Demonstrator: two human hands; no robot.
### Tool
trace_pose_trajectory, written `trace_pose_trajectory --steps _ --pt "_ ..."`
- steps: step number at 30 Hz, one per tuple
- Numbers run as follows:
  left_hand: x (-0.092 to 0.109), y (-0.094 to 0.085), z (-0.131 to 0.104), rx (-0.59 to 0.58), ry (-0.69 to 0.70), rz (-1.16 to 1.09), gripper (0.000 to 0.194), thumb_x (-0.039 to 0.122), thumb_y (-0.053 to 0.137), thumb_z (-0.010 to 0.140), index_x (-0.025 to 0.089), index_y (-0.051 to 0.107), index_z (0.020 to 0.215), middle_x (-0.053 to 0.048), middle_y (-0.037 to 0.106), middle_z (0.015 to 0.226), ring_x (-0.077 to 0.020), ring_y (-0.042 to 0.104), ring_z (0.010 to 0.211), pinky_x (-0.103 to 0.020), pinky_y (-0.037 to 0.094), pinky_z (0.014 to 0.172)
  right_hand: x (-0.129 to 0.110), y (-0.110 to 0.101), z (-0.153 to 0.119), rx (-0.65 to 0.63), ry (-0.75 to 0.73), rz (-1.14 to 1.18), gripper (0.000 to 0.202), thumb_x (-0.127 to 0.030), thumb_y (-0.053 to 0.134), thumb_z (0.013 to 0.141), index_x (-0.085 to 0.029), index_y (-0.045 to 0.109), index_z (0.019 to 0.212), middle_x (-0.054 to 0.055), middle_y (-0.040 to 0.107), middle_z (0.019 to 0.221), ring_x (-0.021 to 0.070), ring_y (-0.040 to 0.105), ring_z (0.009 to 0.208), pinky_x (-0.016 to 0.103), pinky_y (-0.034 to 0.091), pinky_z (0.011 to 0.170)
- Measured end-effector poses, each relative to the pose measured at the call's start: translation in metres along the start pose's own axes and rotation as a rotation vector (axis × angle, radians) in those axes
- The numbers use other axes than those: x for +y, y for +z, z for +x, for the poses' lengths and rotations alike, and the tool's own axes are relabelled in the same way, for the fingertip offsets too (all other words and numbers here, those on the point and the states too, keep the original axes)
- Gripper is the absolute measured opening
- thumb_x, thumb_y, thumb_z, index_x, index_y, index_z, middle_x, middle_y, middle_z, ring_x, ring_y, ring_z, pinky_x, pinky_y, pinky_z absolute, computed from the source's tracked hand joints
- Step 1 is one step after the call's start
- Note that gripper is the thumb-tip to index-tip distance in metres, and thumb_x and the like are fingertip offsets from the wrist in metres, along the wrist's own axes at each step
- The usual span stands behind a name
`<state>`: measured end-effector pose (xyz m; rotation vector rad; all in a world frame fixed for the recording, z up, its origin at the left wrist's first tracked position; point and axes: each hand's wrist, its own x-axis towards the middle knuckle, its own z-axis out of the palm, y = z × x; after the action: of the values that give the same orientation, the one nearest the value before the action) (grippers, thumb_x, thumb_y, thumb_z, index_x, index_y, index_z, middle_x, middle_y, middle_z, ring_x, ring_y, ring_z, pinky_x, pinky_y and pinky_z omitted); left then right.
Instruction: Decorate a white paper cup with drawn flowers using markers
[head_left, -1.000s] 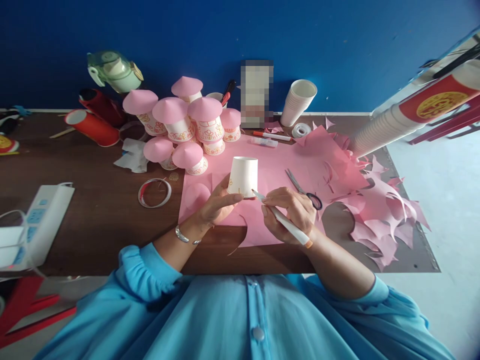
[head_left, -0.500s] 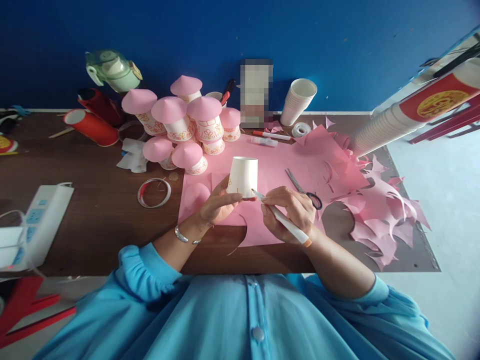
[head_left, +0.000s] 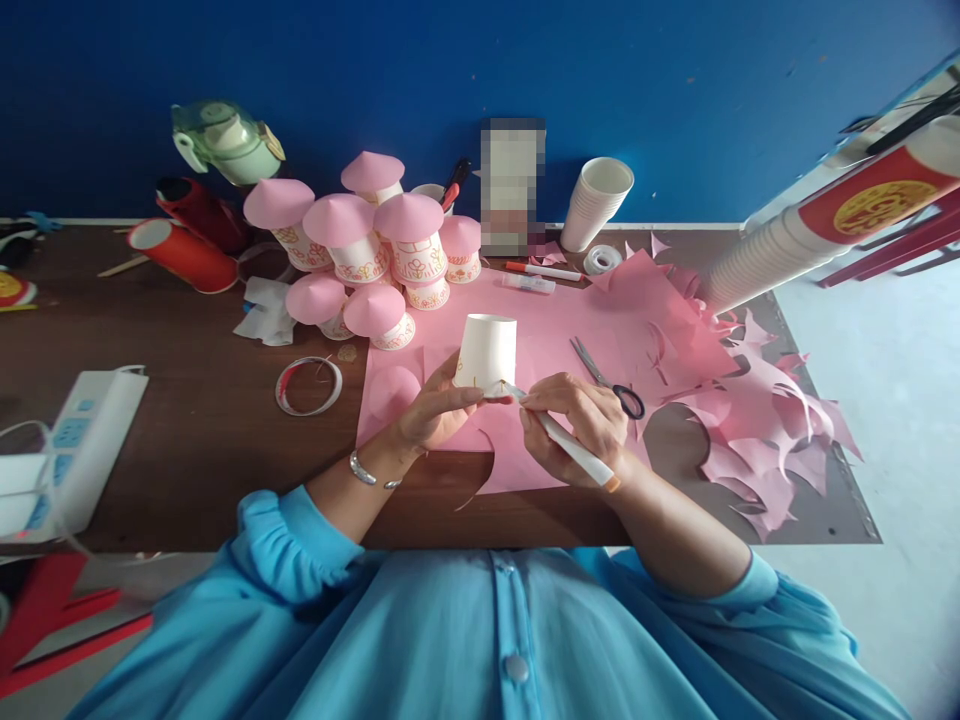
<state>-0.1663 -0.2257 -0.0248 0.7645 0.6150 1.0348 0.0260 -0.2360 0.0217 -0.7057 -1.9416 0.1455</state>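
Observation:
My left hand [head_left: 439, 405] grips a white paper cup [head_left: 487, 350] upside down, its thumb lying along the rim. A few small orange-brown marks run along the cup's lower part. Between the fingers of my right hand [head_left: 577, 420] is a white marker pen [head_left: 579, 452] with an orange end; its tip meets the cup near the rim. Beneath both hands spreads pink paper [head_left: 540, 330]. Scissors [head_left: 607, 378] with dark handles lie on it, to the right of the cup.
Several decorated cups with pink cone tops [head_left: 409, 218] cluster at the back left. White cups stand in a stack [head_left: 598, 205] by the wall. Pink paper scraps [head_left: 765, 430] cover the right side. A tape roll [head_left: 307, 386] and a power strip [head_left: 97, 440] lie left.
The marker tip has shifted slightly left and down along the cup's rim, and a small dark line shows there. My left hand and the cup are nearly still.

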Motion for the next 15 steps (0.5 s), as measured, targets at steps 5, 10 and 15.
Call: trace_pose_trajectory --steps 5,10,15 --pt "0.0015 0.0010 0.0005 0.012 -0.027 0.009 0.049 0.033 0.084 0.076 0.030 0.068 0.122 -0.003 0.078 0.105 -0.0296 0.072 0.114 -0.045 0.057 0.095 0.0001 0.0000 -0.0007 -0.012 -0.002 0.000 0.020 -0.005 0.062 0.087 -0.021 0.060 0.100 0.000 0.068 0.075 0.0137 0.068 0.061 0.023 0.055 0.055" --pt "0.0019 0.0012 0.0002 0.001 -0.037 -0.044 0.044 0.029 0.085 0.073 0.025 0.070 0.114 -0.004 0.078 0.101 -0.0273 0.073 0.108 -0.042 0.057 0.095 0.0001 0.0000 -0.0004 -0.001 -0.008 -0.011 0.019 -0.006 0.061 0.089 -0.022 0.060 0.101 0.000 0.068 0.076 0.0134 0.069 0.062 0.023 0.056 0.055" --pt "-0.0026 -0.0034 -0.0007 -0.001 -0.032 -0.050 0.047 0.026 0.084 0.076 0.027 0.071 0.120 -0.002 0.078 0.104 -0.0234 0.074 0.105 -0.038 0.057 0.095 0.0000 -0.0005 0.0007 0.004 -0.002 -0.019 0.020 -0.005 0.062 0.088 -0.021 0.060 0.099 0.000 0.068 0.076 0.0132 0.069 0.062 0.023 0.057 0.056"
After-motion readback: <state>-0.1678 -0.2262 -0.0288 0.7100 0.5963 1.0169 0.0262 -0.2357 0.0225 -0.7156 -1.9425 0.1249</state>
